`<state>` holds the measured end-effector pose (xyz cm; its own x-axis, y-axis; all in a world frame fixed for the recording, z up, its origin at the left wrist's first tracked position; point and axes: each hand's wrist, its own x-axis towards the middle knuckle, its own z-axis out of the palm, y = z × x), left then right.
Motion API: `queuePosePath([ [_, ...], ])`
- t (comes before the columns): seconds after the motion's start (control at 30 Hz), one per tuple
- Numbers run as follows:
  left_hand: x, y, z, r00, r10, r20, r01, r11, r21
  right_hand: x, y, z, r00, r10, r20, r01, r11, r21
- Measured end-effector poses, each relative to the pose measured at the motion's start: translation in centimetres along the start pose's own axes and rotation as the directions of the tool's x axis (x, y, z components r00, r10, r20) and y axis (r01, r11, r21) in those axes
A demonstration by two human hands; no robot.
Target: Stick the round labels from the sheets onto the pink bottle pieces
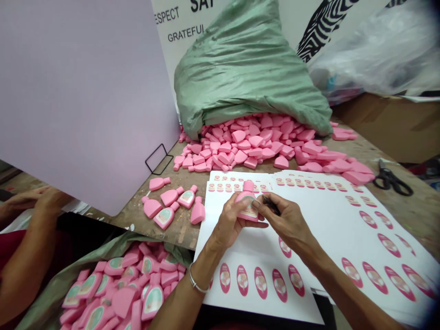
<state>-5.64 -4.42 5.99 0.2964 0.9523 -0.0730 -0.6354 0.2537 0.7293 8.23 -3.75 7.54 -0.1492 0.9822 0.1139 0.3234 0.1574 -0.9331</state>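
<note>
A small pink bottle stands upright in my left hand, whose fingers wrap round its side. My right hand is closed on a dark, slim tool; its kind is hard to make out. The right thumb and fingertips touch the front of the bottle, over its pale label. Beneath both hands lie white sticker sheets with rows of pink oval labels. Several pink bottles lie left of the sheets, and some of them carry green-and-white labels.
Behind the sheets, a heap of plain pink bottles spills from a green sack. Labelled bottles fill a bag at lower left. Black scissors lie at right. A pale partition stands at left, beside another person's arm.
</note>
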Motion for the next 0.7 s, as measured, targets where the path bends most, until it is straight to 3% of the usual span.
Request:
queuePosePath([
  [0.1, -0.3, 0.2, 0.0, 0.998, 0.003, 0.061, -0.006, 0.999, 0.05, -0.3, 0.1, 0.2, 0.982, -0.173, -0.069, 0.157, 0.967, -0.202],
  [0.2, -0.3, 0.2, -0.1, 0.999, -0.005, 0.046, 0.001, 0.996, 0.084, -0.6, 0.3, 0.4, 0.883, -0.456, -0.113, 0.332, 0.776, -0.536],
  [0.27, -0.3, 0.1, -0.2, 1.0, -0.004, 0.029, 0.001, 0.995, 0.101, -0.6, 0.6, 0.1, 0.829, -0.55, -0.096, 0.333, 0.626, -0.705],
  [0.33, -0.4, 0.0, -0.4, 0.999, -0.02, 0.025, 0.018, 0.994, 0.104, -0.4, 0.9, -0.4, 0.831, -0.539, -0.141, 0.233, 0.566, -0.791],
  [0.4, -0.6, -0.1, -0.6, 0.999, -0.051, 0.02, 0.048, 0.994, 0.099, 0.0, 1.2, -1.0, 0.862, -0.44, -0.253, 0.099, 0.635, -0.766],
  [0.47, -0.9, -0.2, -0.6, 0.997, -0.08, 0.017, 0.078, 0.992, 0.097, 0.3, 1.5, -1.2, 0.922, -0.246, -0.298, 0.022, 0.804, -0.595],
  [0.57, -1.7, -0.6, -0.4, 0.994, -0.103, 0.034, 0.099, 0.989, 0.109, 0.5, 2.1, -0.3, 0.996, 0.007, -0.088, -0.029, 0.968, -0.249],
  [0.63, -2.3, -0.6, -0.5, 0.99, -0.135, 0.045, 0.128, 0.984, 0.126, 0.8, 2.8, 0.5, 0.998, 0.057, 0.007, -0.055, 0.988, -0.142],
  [0.7, -3.0, -0.3, -1.0, 0.988, -0.155, 0.019, 0.151, 0.977, 0.152, 1.6, 3.8, 0.7, 0.998, 0.068, -0.012, -0.069, 0.991, -0.114],
])
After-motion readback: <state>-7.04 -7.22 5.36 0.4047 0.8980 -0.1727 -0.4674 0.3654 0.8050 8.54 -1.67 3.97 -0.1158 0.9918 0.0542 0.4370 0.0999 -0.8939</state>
